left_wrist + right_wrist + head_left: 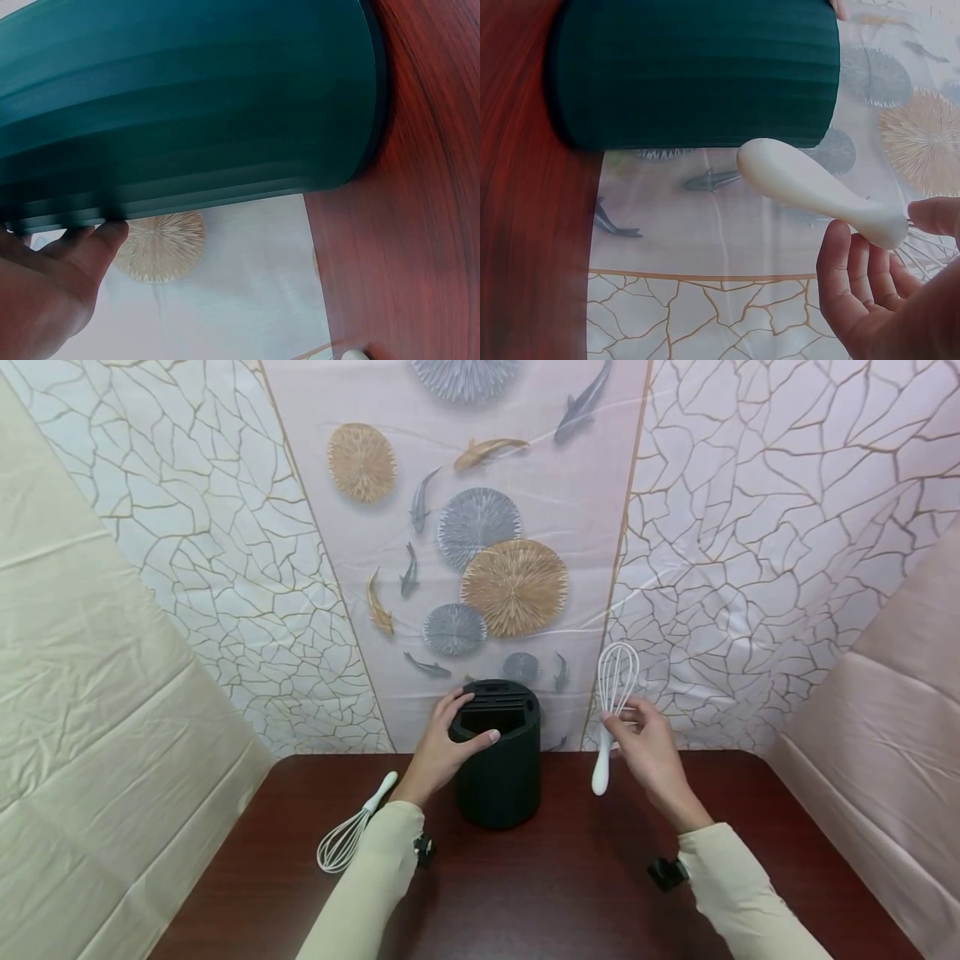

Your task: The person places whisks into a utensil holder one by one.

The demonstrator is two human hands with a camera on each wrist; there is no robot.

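A dark green, ribbed utensil holder (498,781) stands upright on the table, with a slotted black top and a wide opening. My left hand (438,747) grips its upper left side, thumb across the front of the rim and fingers toward the back. In the left wrist view, fingertips (112,231) meet the ribbed wall. To the right of the holder, my right hand (648,747) pinches a white whisk (602,768) where handle and wires join. The whisk's wires point up and its handle hangs down, raised off the tabletop. In the right wrist view the handle (802,176) overlaps the holder's edge.
A second white whisk (345,843) lies on the dark red wooden table (547,893), left of my left forearm, handle pointing away. Patterned cloth (480,460) hangs right behind the table's back edge. Beige cloth panels (90,710) flank both sides.
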